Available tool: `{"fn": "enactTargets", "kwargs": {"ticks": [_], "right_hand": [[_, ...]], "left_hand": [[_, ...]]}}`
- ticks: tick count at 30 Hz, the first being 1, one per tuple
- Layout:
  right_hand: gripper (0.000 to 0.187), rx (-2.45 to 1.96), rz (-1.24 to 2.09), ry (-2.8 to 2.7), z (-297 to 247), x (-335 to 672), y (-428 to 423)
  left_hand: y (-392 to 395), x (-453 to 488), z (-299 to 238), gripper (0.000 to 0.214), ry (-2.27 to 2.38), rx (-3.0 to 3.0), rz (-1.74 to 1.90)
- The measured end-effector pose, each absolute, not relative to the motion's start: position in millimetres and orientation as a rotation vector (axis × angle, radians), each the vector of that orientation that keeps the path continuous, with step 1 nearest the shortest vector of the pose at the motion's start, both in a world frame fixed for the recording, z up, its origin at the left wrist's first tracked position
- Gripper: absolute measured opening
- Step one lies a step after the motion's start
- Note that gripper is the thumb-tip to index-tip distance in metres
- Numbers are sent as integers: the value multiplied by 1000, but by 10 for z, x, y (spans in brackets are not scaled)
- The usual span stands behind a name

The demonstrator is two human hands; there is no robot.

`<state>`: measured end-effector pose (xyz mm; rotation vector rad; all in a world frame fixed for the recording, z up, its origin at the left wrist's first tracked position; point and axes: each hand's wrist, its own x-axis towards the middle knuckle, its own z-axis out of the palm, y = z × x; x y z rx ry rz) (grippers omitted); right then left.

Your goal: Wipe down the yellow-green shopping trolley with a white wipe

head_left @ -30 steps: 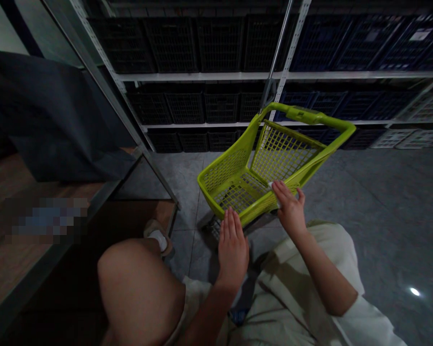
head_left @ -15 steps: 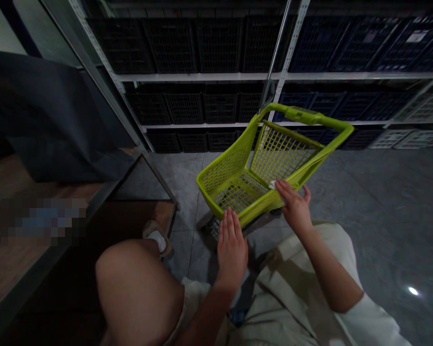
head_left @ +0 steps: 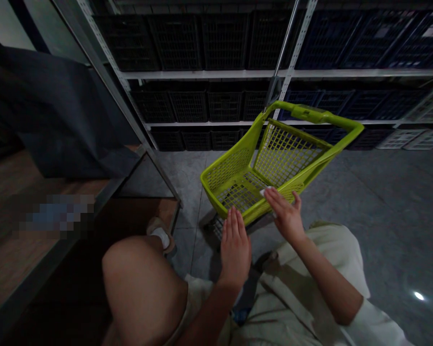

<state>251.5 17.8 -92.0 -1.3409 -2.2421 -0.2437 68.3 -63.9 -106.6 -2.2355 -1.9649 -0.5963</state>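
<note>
A small lime-green shopping cart point(head_left: 238, 166) with a lattice basket stands on the floor in front of my knees, its handle towards the upper right. My left hand point(head_left: 235, 247) rests with fingers stretched out flat against the near rim, close to the basket's front corner. Further along the same rim, my right hand point(head_left: 286, 216) presses a small white cloth or tissue point(head_left: 263, 191) onto the edge. Only a bit of this white piece shows past my fingertips. The undersides of both hands are hidden.
Shelving point(head_left: 209, 75) with rows of dark crates point(head_left: 225, 41) runs behind the cart. To the left is a wooden-topped bench point(head_left: 18, 245) with a metal frame and a dark bag point(head_left: 72, 115). A metal pole point(head_left: 285, 43) rises behind the cart's handle.
My right hand has slid with the white piece along the rim towards my left hand. My left hand stays at the rim. The whole view has shifted slightly.
</note>
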Motion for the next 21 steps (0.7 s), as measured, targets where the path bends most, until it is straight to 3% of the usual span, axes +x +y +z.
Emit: {"fn": "enactTargets", "kwargs": {"ticks": [5,12,17,21], "right_hand": [[93,-1537,-258,-2002,-930,2500,208],[88,-1068,-142,-2401,-1026,2025,-202],[87,-1414,-270,-2130,-900,2665,325],[90,-1511,-249,-2013,-927,2502,265]], "left_hand": [[-640,694,-1044,66,-1976,-2232,-571],[-638,669,-1084,71,-1973,-2220,-642],[-648,679,-1057,69,-1973,-2232,-605],[-643,700,-1060,66,-1967,-2204,-577]]}}
